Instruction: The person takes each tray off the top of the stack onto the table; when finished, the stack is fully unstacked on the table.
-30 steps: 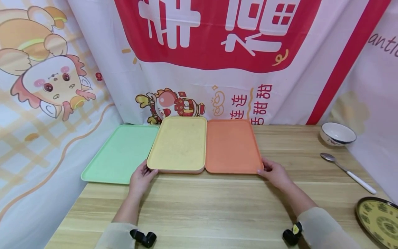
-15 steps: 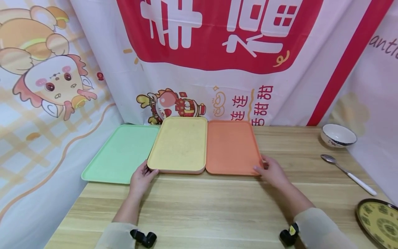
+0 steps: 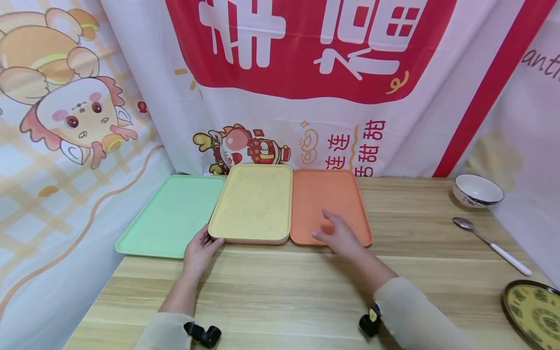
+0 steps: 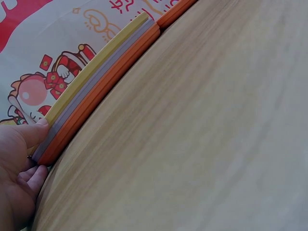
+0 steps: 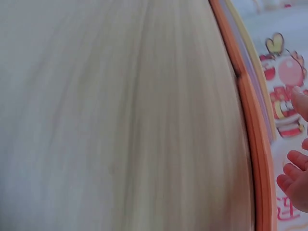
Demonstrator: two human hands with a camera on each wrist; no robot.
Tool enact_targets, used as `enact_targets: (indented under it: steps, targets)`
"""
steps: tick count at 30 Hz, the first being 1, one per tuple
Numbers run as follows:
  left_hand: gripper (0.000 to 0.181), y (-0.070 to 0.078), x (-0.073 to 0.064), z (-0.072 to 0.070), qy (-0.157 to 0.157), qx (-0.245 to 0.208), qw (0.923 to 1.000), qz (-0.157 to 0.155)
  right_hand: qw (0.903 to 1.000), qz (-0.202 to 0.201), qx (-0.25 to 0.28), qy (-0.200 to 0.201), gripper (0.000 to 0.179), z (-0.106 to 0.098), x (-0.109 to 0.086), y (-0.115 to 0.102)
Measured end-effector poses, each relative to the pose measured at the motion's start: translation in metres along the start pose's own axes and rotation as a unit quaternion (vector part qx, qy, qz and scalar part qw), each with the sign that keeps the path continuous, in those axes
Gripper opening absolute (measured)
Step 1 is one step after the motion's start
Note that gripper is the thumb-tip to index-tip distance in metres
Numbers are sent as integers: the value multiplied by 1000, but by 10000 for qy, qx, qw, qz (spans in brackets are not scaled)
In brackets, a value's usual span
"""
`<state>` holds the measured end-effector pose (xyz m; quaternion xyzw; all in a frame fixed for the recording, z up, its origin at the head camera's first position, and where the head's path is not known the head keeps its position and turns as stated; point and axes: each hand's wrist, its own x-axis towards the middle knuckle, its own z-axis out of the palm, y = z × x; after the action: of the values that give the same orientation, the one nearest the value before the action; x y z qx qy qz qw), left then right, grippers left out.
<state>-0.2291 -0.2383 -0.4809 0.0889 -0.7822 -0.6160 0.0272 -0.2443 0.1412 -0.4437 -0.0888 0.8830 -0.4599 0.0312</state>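
Note:
A stack of trays has a yellow tray point(image 3: 251, 204) on top, with a lilac tray point(image 4: 79, 98) and an orange layer point(image 4: 103, 89) below it in the left wrist view. My left hand point(image 3: 199, 253) grips the stack's near left corner, thumb against the front edge and fingers around the side. Right of the stack lies another orange tray point(image 3: 323, 194), close against it. Over that tray's near part hovers my right hand point(image 3: 341, 238), fingers spread and holding nothing. A green tray point(image 3: 172, 218) lies left of the stack, partly behind my left hand.
On the right of the wooden table point(image 3: 284, 296) are a white bowl point(image 3: 477, 192), a spoon with a white handle point(image 3: 492, 245) and a yellow patterned plate with a dark rim point(image 3: 535, 311). A printed cloth point(image 3: 280, 112) hangs behind the trays.
My right hand has let go of the orange tray's near right corner and moved left over the tray. My left hand stays at the stack's corner.

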Motion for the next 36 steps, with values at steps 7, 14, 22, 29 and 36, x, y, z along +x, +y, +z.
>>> enact_targets:
  steps: [7,14,22,29,36]
  targets:
    - [77,0,1,0,2,16,10000,43,9999,-25,-22,-127,82,35,14,-15]
    - [77,0,1,1,-15,56,10000,59,9988,-211,-343,-285,87,57,21,-23]
    - [77,-1,0,-1,-18,75,9999,98,9938,-333,-1006,-327,90,68,29,-27]
    - [78,1,0,0,-15,90,9999,65,9942,-242,-1019,-245,85,70,30,-28]
    - [77,2,-2,0,-28,128,9999,46,9973,-248,-679,-140,83,72,31,-29]
